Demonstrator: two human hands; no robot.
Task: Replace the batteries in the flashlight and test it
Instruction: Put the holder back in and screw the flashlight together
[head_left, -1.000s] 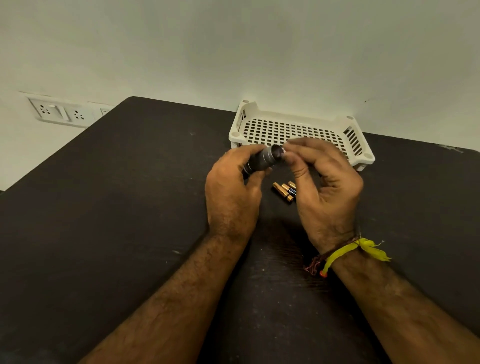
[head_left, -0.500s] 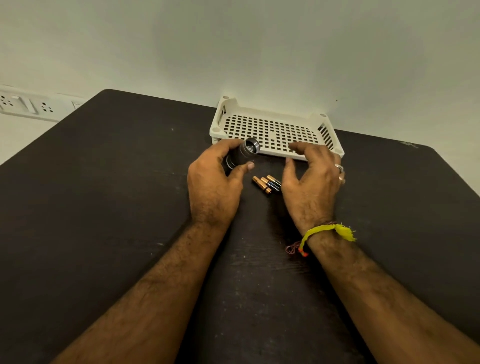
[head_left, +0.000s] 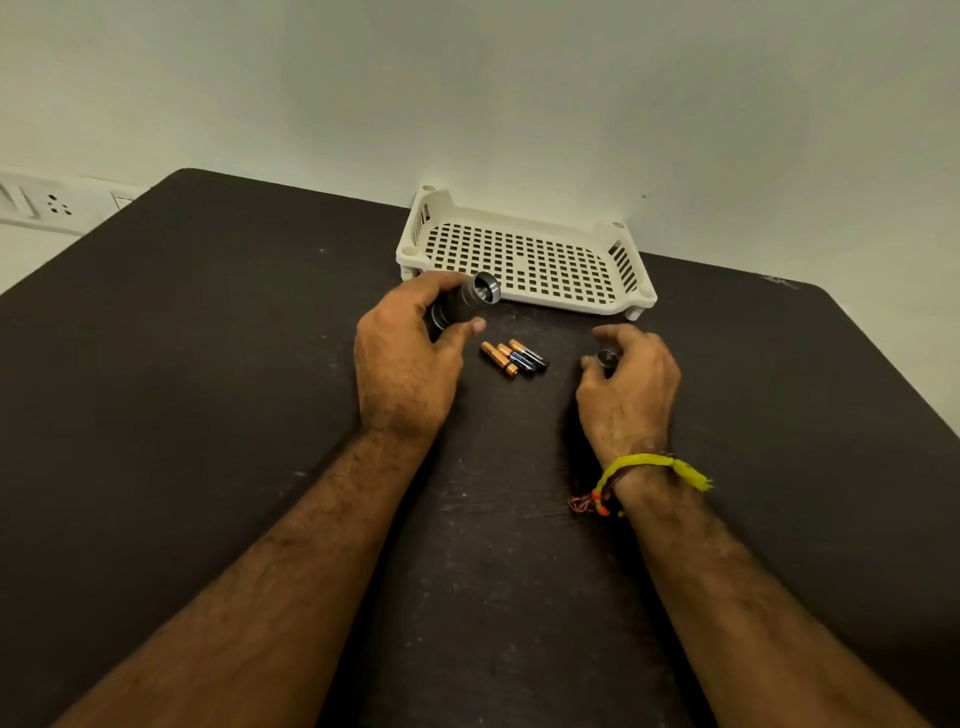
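My left hand (head_left: 405, 364) grips the dark metal flashlight body (head_left: 467, 301), held a little above the table with its open, silver-rimmed end pointing up and right. Three small batteries (head_left: 514, 357), copper and black, lie side by side on the dark table (head_left: 208, 364) between my hands. My right hand (head_left: 626, 389) rests low on the table to the right of the batteries, fingers curled around a small dark round cap (head_left: 605, 358), which is mostly hidden by the fingers.
A white perforated plastic tray (head_left: 524, 254) stands against the wall just behind the flashlight. A wall socket panel (head_left: 52, 205) is at the far left. A yellow thread band (head_left: 649, 467) circles my right wrist.
My right hand pulled away from the flashlight's end and moved right and down to the table with the cap. The flashlight's end now shows open. My left hand held steady.
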